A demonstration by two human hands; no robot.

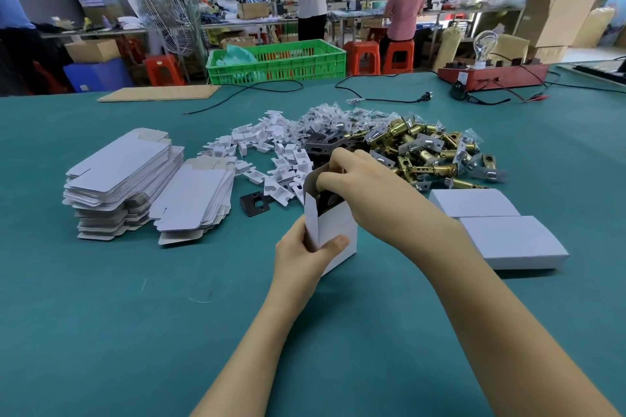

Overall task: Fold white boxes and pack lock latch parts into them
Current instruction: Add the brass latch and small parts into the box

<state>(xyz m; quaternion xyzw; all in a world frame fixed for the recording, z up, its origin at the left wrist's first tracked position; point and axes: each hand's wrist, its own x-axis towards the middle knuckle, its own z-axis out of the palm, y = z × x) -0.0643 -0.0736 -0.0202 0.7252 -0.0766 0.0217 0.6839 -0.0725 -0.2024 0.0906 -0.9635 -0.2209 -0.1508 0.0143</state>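
An open white box (338, 230) stands upright on the green table. My left hand (305, 257) grips its lower part, thumb across the front. At the box's open top my right hand (359, 176) has its fingers curled, pinching a dark metal plate (327, 200) that sits partly inside. Behind lies a heap of brass latch bolts (430, 152), with dark plates (325, 144), white card inserts (264, 152) and small bagged screws (338, 118) around it. One dark plate (254, 203) lies loose to the left of the box.
Two stacks of flat white box blanks (135, 179) sit at the left. Two closed white boxes (508, 240) lie at the right. Black cables (379, 95), a red test unit with a bulb (491, 74) and a green crate (277, 61) are at the far edge. People work in the background.
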